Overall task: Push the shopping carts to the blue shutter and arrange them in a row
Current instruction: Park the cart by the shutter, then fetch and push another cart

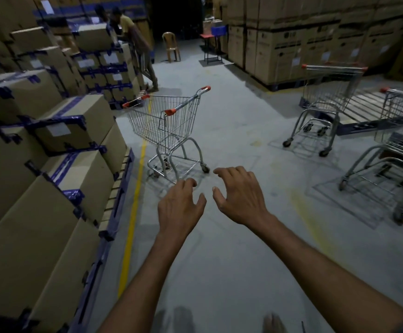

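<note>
Cart (169, 131), wire basket on a tubular chrome frame with four small castors, stands empty in the middle of the aisle, beyond the hands and just right of the yellow floor line (133, 212), close to the stacked cardboard boxes (39, 188) on the left. Judged light and stiff; it should roll freely on the smooth concrete, though small castors tend to swivel and drift, so steering needs both hands. Best hold: the handle bar (188, 100) with orange end caps, on the basket's right side, one hand toward each end. Two more carts (328, 102) (392, 150) wait at the right, well apart from this one. Blue shutter not in view. Left hand (181, 207) and right hand (239, 195) reach forward side by side, palms down, thumbs near each other but not touching, fingers loosely curled. Neither holds or touches anything; both are short of the cart.
</note>
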Tool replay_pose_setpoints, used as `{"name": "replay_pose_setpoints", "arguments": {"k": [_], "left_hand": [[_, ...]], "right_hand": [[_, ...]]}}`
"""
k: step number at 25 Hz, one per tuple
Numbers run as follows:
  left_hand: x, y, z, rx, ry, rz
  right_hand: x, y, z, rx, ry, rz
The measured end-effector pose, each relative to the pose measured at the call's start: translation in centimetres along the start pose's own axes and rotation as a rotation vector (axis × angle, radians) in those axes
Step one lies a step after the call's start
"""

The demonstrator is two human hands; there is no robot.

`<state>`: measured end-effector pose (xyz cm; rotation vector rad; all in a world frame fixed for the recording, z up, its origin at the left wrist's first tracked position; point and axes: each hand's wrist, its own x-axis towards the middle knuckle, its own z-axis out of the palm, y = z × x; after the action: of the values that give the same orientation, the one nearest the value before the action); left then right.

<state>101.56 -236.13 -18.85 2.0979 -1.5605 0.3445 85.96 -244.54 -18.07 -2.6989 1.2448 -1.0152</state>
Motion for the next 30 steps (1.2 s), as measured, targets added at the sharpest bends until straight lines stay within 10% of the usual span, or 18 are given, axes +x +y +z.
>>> {"name": "replay_pose_setpoints", "arguments": {"k": [18, 30], "left_hand": [[35.5, 1.3, 17.2, -0.06, 0.051, -0.32], [57.3, -8.7, 30.2, -0.042, 0.063, -0.209]], "right_hand": [[33.9, 20.8, 15.9, 0.154, -0.122, -0.159], [54.4, 26.6, 30.0, 0.108, -0.202, -0.235]]}}
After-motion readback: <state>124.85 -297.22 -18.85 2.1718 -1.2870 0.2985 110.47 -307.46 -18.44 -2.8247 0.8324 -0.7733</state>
